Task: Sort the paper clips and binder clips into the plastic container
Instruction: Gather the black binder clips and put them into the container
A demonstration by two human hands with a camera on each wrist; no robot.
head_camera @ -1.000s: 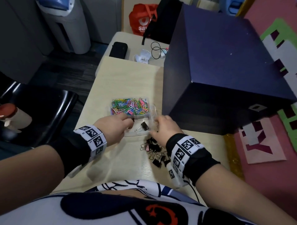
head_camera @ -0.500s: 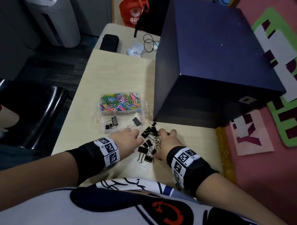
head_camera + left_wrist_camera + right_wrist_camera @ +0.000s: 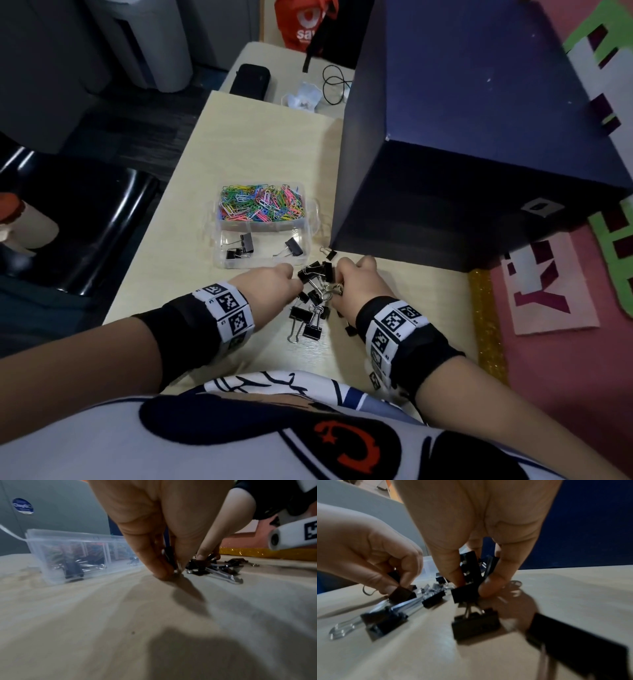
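Observation:
A clear plastic container (image 3: 219, 240) sits on the table, its far half full of coloured paper clips (image 3: 262, 202) and its near half holding three black binder clips (image 3: 246, 241). A heap of loose black binder clips (image 3: 313, 305) lies just in front of it. My left hand (image 3: 274, 282) pinches one binder clip (image 3: 401, 593) at the heap's left edge. My right hand (image 3: 352, 284) pinches binder clips (image 3: 470, 573) at the heap's right side, fingertips down on the table.
A big dark blue box (image 3: 479, 137) stands right of the container, close to my right hand. A black pouch (image 3: 250, 80), a cable and small items lie at the table's far end. A black chair (image 3: 89, 219) stands left; a gold strip (image 3: 486, 318) edges the table's right.
Both hands have pulled back from the container to the heap of binder clips and closed their fingers on clips there. The camera view has shifted slightly.

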